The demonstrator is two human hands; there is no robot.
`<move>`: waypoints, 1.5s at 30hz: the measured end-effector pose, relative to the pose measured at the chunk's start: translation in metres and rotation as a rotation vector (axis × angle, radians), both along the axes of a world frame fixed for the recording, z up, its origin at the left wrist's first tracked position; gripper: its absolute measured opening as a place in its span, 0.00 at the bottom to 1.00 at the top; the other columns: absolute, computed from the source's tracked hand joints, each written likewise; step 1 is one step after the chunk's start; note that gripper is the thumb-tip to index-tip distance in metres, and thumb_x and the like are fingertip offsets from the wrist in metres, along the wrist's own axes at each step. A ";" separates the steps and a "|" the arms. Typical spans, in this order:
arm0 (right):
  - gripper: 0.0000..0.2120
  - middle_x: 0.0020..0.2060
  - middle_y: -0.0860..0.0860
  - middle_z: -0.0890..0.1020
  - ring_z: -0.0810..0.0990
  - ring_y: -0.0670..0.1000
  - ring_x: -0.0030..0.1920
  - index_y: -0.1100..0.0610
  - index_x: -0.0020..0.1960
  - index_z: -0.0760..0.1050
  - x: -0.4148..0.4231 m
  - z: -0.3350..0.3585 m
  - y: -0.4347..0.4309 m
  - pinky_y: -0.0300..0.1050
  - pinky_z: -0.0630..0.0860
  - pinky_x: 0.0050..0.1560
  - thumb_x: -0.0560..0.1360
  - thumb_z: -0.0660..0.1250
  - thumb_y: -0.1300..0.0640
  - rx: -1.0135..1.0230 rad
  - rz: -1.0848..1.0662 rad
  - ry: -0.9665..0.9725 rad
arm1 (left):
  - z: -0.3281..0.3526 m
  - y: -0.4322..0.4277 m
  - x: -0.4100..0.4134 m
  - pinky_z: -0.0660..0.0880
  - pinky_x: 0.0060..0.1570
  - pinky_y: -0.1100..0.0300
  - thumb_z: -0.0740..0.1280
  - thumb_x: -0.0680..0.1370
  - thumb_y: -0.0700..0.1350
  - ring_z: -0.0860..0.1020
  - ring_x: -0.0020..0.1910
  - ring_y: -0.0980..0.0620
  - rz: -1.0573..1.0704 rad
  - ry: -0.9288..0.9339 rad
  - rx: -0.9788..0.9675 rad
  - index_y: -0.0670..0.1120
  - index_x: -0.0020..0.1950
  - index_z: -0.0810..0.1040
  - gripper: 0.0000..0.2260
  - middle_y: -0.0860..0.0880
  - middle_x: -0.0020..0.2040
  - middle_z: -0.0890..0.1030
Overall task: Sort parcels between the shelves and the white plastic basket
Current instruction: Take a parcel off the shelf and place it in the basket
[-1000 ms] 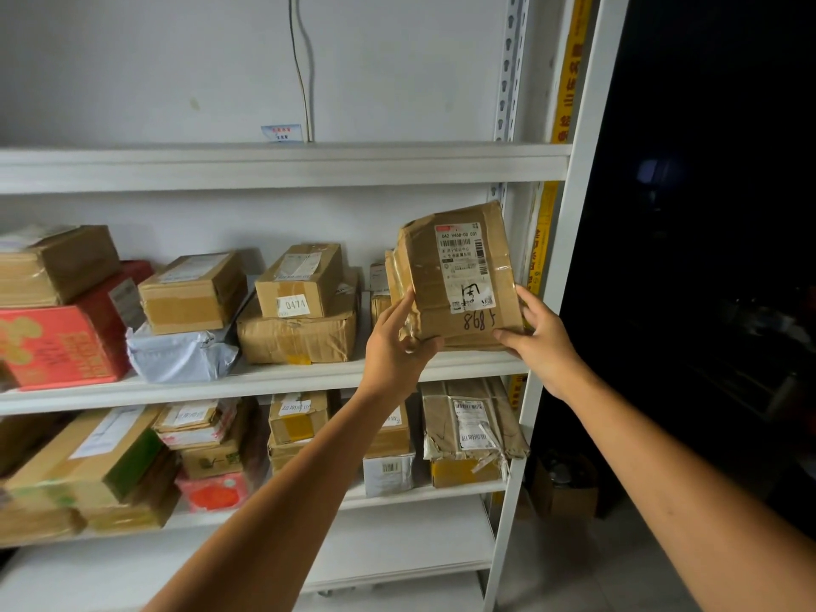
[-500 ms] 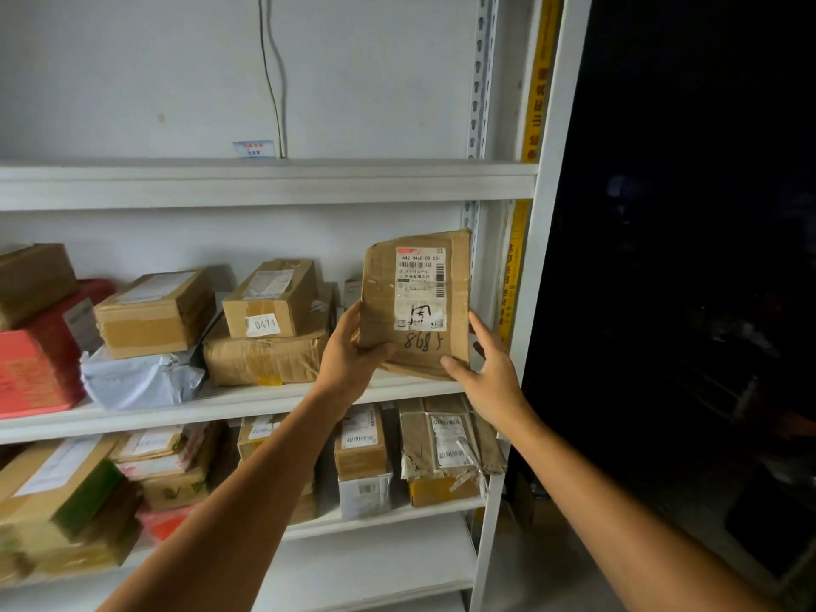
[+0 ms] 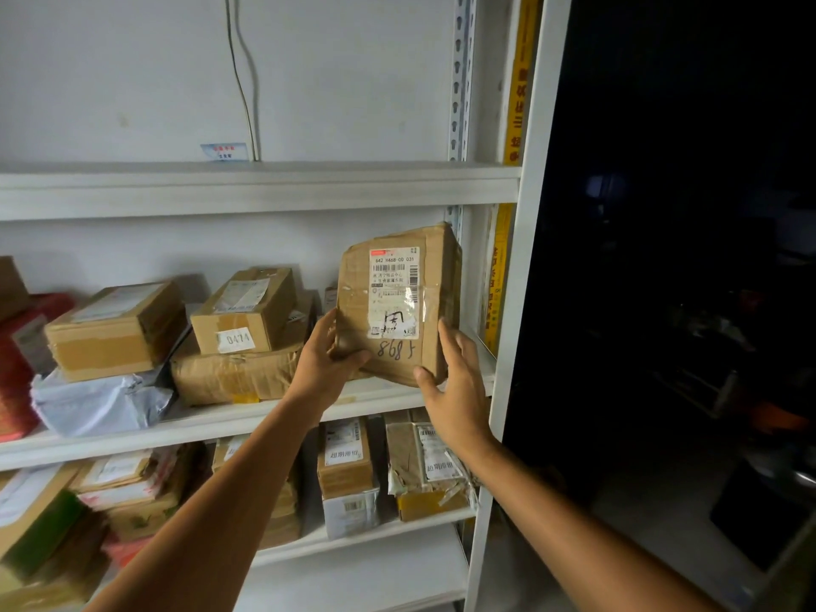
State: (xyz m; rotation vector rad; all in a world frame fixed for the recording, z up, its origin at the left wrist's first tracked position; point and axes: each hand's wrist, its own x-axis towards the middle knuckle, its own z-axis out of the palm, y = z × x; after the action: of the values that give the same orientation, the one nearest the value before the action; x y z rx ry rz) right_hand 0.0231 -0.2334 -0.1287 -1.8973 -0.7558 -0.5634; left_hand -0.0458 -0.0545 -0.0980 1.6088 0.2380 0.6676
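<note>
A brown taped parcel [image 3: 397, 302] with a white label and "8685" handwritten on it stands upright at the right end of the middle shelf [image 3: 247, 419]. My left hand [image 3: 326, 360] grips its lower left edge, thumb across the front. My right hand [image 3: 455, 382] holds its lower right corner, thumb on the front and fingers along the side. The white plastic basket is not in view.
Several brown boxes, one marked 0471 [image 3: 247, 311], a grey poly bag [image 3: 101, 401] and a red box [image 3: 17, 364] fill the middle shelf to the left. More parcels crowd the lower shelf [image 3: 366, 530]. A white upright post [image 3: 516, 302] bounds the right; beyond it is dark.
The parcel has turned from tilted to upright and moved down and back onto the right end of the middle shelf. Both hands stayed on its lower edges.
</note>
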 end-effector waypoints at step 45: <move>0.19 0.62 0.55 0.79 0.78 0.57 0.59 0.55 0.68 0.73 0.105 0.074 -0.014 0.45 0.75 0.51 0.80 0.63 0.48 -0.564 -0.302 0.272 | -0.008 0.024 0.074 0.76 0.59 0.52 0.70 0.77 0.47 0.76 0.61 0.45 0.076 0.353 0.430 0.47 0.69 0.74 0.20 0.46 0.65 0.76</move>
State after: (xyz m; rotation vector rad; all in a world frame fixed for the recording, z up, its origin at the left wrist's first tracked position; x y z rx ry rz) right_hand 0.1280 -0.2470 -0.0549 -2.5744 -0.4781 -0.2732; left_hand 0.0283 -0.0303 -0.1060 2.1400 0.4371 0.5088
